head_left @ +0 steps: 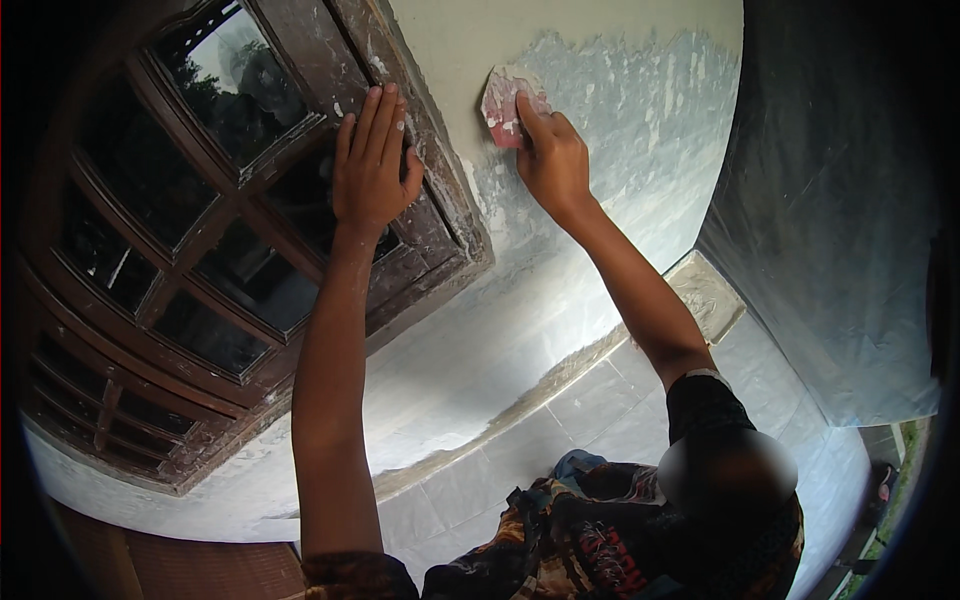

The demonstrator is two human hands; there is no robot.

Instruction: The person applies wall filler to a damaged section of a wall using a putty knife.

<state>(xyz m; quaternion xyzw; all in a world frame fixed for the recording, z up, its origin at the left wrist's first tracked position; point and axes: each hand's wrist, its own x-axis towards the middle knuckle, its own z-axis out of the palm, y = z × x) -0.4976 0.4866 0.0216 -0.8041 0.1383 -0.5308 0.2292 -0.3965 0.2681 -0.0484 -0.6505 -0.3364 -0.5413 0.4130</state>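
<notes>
My left hand (375, 165) lies flat with fingers stretched on the brown wooden window frame (345, 75), beside its glass panes. With my right hand (553, 165) I grip a pink putty spreader (507, 125), a flat piece smeared with pale putty. The spreader is against the wall (610, 140), just right of the window. Cream coating covers the wall's upper part. Below a ragged edge, the wall is grey and streaked with pale patches.
A grey sheet (820, 220) hangs at the right. Near its lower edge is a pale, putty-smeared rectangular surface (708, 293). Grey floor tiles (590, 405) run along the wall's base. A reddish-brown surface (200, 565) shows at the lower left.
</notes>
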